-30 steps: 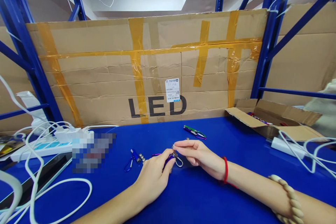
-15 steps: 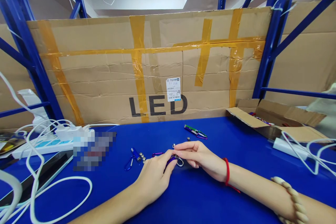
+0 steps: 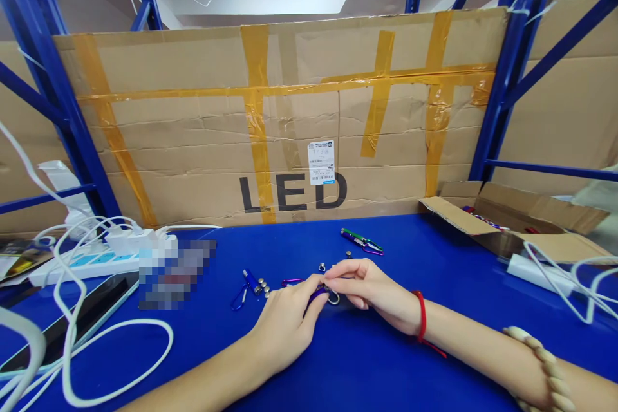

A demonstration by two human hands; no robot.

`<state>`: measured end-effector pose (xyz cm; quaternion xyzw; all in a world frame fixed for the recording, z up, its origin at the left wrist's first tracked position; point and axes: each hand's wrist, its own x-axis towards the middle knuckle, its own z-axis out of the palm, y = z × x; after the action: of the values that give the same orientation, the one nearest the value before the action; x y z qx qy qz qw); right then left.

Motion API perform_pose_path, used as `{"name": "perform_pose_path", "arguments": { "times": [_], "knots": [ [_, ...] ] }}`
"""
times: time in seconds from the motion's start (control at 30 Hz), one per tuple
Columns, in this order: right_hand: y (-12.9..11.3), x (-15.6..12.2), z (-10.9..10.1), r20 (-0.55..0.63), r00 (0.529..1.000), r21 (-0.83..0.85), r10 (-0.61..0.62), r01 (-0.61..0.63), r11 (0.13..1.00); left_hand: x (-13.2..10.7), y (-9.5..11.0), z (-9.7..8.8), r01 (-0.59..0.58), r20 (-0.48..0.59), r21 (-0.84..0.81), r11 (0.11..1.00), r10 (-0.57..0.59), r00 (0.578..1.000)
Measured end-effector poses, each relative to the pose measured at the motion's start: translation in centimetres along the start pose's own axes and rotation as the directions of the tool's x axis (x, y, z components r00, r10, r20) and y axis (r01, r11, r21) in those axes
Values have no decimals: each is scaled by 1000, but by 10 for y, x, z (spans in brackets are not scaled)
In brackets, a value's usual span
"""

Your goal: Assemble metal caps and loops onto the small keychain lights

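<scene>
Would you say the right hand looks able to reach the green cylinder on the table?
Probably yes: the green cylinder lies just beyond the right hand, with only a small round piece between.

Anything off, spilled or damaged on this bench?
Only the white cable: it loops untidily across the phone and might snag. Metal discs lie loose but clustered beside the blue torch. No spill or damage visible.
</scene>
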<state>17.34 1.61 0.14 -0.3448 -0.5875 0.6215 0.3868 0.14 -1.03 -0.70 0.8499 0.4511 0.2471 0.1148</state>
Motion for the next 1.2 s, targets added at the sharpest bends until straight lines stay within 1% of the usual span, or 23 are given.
{"name": "perform_pose_path", "arguments": {
  "times": [0.23,0.47,0.63,0.73,0.83,0.9,0.97,1.07,1.2],
  "knots": [
    [0,-1,2,-24,1000,-25,-11,11,1000,-2,2,-1,-7,-9,-30,1000,7,1000],
    [-3,-2,6,-82,996,-83,-37,30,996,-2,1,-1,25,-13,-59,998,-26,1000],
    [-4,-2,6,-117,991,-131,-62,47,990,-1,1,-1,24,-12,-57,998,-25,1000],
    [-2,-1,6,-119,991,-154,-60,41,987,-1,0,0,32,-10,-51,998,-32,999],
    [2,2,3,-96,994,-190,-59,39,981,0,-1,0,31,-12,-49,998,-32,999],
    [6,4,1,-75,993,-238,-92,72,968,0,-3,1,29,-15,-52,998,-30,999],
    [8,5,-2,-52,985,-311,-167,143,940,1,-4,2,29,-21,-55,998,-31,999],
    [10,6,-6,-8,957,-410,-291,262,874,1,-4,2,32,-18,-58,998,-33,999],
    [10,8,-9,19,932,-453,-362,331,828,1,-3,0,47,1,-73,996,-47,999]
  ]
}}
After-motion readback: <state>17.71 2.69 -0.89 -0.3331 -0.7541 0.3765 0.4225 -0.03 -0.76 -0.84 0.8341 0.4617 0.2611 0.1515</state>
